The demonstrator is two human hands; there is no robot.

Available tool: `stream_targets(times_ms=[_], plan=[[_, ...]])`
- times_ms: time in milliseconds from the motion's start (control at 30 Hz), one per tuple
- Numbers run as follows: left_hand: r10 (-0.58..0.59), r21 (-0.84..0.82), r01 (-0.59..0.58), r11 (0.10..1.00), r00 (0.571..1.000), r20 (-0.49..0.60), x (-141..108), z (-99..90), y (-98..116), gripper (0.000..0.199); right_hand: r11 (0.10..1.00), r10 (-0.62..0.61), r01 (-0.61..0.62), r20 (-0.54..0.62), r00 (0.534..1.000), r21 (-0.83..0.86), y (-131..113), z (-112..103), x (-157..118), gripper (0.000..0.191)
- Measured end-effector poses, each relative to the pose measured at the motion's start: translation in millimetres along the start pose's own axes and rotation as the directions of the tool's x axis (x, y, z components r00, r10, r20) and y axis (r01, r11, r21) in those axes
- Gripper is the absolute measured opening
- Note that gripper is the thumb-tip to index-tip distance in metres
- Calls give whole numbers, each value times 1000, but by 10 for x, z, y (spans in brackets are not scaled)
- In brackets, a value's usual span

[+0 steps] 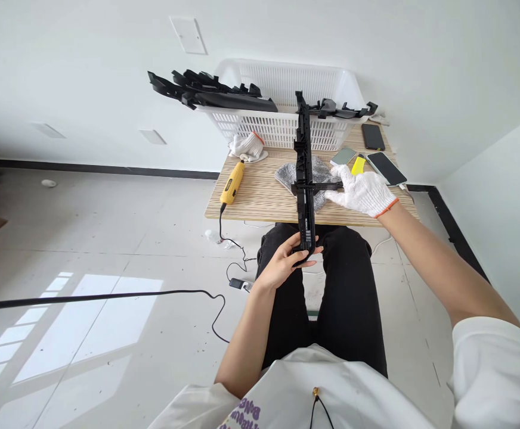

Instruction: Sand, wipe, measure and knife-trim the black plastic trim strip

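My bare left hand [282, 259] is wrapped round the near end of a long black plastic part [303, 155], which stretches away from me above the table edge. From its middle a short black crosspiece reaches right, into my right hand [362, 189], which wears a white knitted glove with an orange cuff. Thumb and fingers there close around the crosspiece's end; whether it belongs to the long part I cannot tell. Beneath the part, a grey cloth [287, 173] lies on the wood-slatted table [264, 205]. A yellow corded power tool [233, 183] rests at the left.
A white plastic basket [251, 127] stands at the back with several black plastic parts [215, 92] across its rim. Another white glove [247, 146] lies before it. Two phones [386, 168] and a yellow object [358, 165] are on the right. The tool's black cord [233, 241] hangs to the floor.
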State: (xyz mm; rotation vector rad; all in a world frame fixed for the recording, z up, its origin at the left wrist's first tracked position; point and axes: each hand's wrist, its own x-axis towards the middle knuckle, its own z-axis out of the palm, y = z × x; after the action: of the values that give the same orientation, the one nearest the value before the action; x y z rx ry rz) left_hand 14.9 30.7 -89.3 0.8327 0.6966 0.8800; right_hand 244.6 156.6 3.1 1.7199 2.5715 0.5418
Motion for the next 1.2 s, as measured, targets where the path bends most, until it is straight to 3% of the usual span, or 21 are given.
stream_targets(times_ms=[167, 333, 500, 800, 967, 1200], plan=[[-1, -8, 1, 1000, 1000, -3, 1, 1, -3, 42, 999, 29, -29, -6, 1000, -17, 33, 16, 39, 55], [-12, -6, 12, 1000, 1000, -9, 3, 13, -5, 44, 994, 106, -104, -57, 993, 42, 67, -136, 149, 71], [-19, -6, 19, 1000, 1000, -11, 12, 18, -1, 47, 985, 163, -162, -18, 986, 54, 74, -267, 329, 67], [-26, 2, 26, 1000, 1000, -15, -5, 25, 18, 45, 998, 51, -52, 39, 998, 20, 185, -293, 549, 59], [-28, -7, 28, 1000, 1000, -11, -7, 25, 26, 45, 997, 78, -80, 76, 994, 12, 225, -343, 533, 69], [-18, -16, 18, 1000, 1000, -4, -5, 25, 23, 45, 998, 54, -58, 98, 994, 36, 245, -363, 535, 64]])
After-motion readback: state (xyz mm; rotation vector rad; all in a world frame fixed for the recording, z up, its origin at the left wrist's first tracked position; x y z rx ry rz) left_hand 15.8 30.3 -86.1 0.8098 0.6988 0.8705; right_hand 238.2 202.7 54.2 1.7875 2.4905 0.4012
